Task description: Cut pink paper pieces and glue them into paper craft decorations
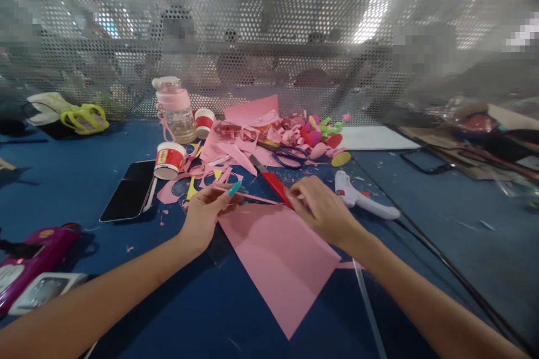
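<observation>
A large pink paper sheet (280,255) lies on the blue table (84,190) in front of me. My left hand (206,213) is closed in a pinch on one end of a thin pink paper strip (252,197) just above the sheet's top left corner. My right hand (322,207) is curled at the strip's other end, by the sheet's top right edge; its fingertips are hidden behind the knuckles. A red utility knife (273,182) lies right beside the right hand's fingers.
Pink paper scraps (248,134), scissors (290,156), a white glue gun (362,197), a phone (132,190), two small red-and-white cups (168,160), a pink bottle (174,109) and a black cable (446,263) lie around. A perforated metal screen (269,39) closes the back.
</observation>
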Action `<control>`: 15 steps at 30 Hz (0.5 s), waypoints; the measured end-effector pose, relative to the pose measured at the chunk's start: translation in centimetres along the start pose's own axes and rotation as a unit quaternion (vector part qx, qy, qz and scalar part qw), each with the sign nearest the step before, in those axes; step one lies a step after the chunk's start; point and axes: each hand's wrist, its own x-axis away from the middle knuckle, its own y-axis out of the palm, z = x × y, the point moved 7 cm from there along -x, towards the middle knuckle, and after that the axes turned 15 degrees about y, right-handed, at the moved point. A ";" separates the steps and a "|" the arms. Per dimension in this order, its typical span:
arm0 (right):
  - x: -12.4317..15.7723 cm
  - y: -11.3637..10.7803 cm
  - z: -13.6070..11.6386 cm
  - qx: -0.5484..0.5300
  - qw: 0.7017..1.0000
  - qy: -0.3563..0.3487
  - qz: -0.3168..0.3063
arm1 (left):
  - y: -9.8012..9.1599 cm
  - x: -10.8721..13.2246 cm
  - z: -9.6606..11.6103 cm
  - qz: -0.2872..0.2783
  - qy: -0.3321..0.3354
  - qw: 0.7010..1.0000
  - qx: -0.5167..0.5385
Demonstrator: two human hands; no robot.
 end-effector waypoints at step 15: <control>0.8 -0.9 14.2 0.137 0.954 0.267 0.026 | -0.8 -0.6 -0.4 0.052 0.001 0.998 0.020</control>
